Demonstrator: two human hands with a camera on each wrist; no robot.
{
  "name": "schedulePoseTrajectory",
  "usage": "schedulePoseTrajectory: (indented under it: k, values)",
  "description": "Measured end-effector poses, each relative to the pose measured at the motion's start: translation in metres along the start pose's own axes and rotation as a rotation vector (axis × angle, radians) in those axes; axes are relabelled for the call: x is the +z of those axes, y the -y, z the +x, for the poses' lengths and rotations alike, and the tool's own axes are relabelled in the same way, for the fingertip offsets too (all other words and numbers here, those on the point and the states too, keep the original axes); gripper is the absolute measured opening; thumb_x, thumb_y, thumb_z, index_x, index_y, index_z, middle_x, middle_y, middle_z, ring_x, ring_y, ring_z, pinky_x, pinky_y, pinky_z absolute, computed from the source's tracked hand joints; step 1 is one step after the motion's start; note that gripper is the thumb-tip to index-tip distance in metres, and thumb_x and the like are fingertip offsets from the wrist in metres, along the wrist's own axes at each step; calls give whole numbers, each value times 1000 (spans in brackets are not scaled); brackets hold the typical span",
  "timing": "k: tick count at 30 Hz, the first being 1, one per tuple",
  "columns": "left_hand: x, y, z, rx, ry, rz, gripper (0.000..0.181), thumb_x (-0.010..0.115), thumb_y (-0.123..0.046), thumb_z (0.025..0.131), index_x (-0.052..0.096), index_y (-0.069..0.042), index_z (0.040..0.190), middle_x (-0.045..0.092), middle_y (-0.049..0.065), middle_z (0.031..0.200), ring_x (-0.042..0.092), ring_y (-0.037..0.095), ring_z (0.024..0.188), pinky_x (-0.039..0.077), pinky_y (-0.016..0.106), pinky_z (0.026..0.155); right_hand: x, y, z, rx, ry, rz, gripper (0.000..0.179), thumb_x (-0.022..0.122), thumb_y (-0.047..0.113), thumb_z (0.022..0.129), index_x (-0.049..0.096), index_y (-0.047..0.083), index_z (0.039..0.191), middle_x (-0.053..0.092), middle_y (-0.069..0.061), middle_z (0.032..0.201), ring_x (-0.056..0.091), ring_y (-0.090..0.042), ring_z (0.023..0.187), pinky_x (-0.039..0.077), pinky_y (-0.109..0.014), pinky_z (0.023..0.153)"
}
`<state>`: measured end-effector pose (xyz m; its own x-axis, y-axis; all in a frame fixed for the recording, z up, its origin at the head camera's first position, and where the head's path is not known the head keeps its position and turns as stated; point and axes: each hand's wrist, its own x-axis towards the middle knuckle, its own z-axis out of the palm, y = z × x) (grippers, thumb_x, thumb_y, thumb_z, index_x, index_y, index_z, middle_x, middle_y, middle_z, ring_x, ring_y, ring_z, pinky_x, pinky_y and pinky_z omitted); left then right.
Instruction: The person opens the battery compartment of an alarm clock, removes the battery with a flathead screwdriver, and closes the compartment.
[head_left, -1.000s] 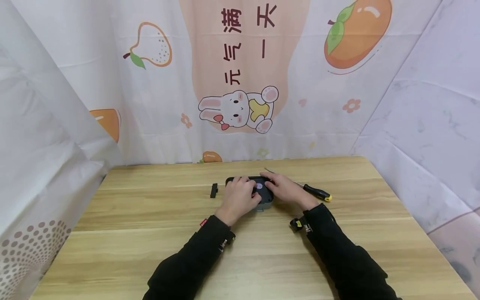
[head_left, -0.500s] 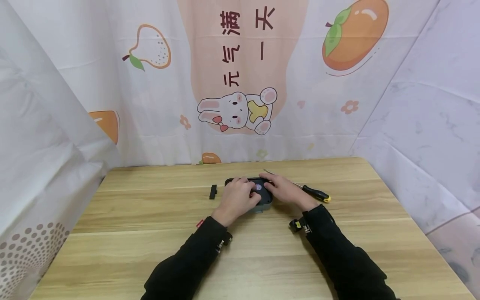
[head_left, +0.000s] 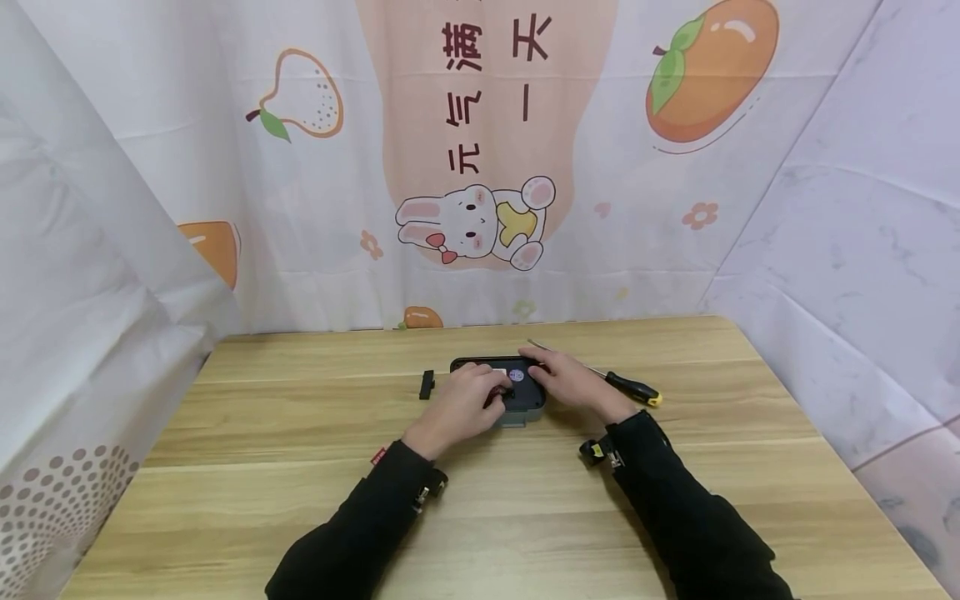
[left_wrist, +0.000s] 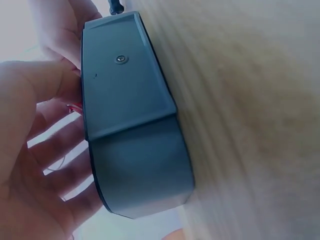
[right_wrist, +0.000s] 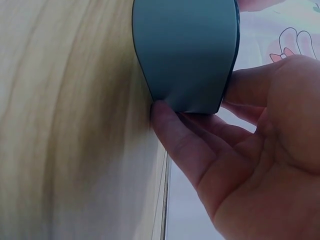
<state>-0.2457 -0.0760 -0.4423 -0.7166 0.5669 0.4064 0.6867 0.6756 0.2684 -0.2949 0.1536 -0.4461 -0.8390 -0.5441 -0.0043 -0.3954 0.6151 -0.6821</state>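
A grey box-shaped device (left_wrist: 125,85) with a black recessed back (head_left: 527,395) lies back-up on the table; its kind is unclear. My right hand (head_left: 567,380) holds the device's right end, its thumb and fingers round the edge in the right wrist view. Over the left half of the back, my left hand (head_left: 459,406) bends with thumb and index finger close together. Something small and red (left_wrist: 75,107) shows by the left thumb; whether the fingers pinch it is hidden. A white label and a round purple sticker (head_left: 517,376) are on the back.
A small black cover (head_left: 427,384) lies left of the device. Beyond the right hand is a screwdriver (head_left: 633,388) with a black and yellow handle, its shaft pointing to the back left. A printed curtain (head_left: 322,250) hangs behind the wooden table (head_left: 300,433).
My left hand has drawn back a little to the left and toward me, uncovering more of the device's back and the white label. The right hand has stayed in place.
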Motion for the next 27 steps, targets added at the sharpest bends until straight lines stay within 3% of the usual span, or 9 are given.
schedulePoseTrajectory:
  k: [9,14,21,27]
  values:
    - [-2,4,-6,13,-23,-10,20,70,-9,92,76,-11,112,73,2,100,66,19,91,54,35,84,1,-1,0,-1,6,7,46,44,10,110,39,-1,154,40,-23,156,49,-30,132,42,-44,97]
    - [-2,4,-5,9,-46,-19,21,71,-11,92,76,-11,113,73,3,102,67,20,94,55,37,85,-1,2,-1,12,5,27,46,44,11,110,39,-1,154,41,-22,155,46,-33,137,41,-50,105]
    - [-2,2,-4,21,-80,-4,21,71,-12,93,76,-12,113,72,1,99,67,14,87,56,33,76,-1,0,-1,-1,7,17,46,44,10,109,39,-2,153,41,-23,155,42,-36,141,40,-53,108]
    - [-2,-2,-4,42,-91,-8,21,72,-11,92,76,-10,113,73,3,100,69,15,87,56,33,77,-1,1,-1,3,2,16,46,44,11,109,40,-2,153,41,-23,155,40,-36,142,38,-53,109]
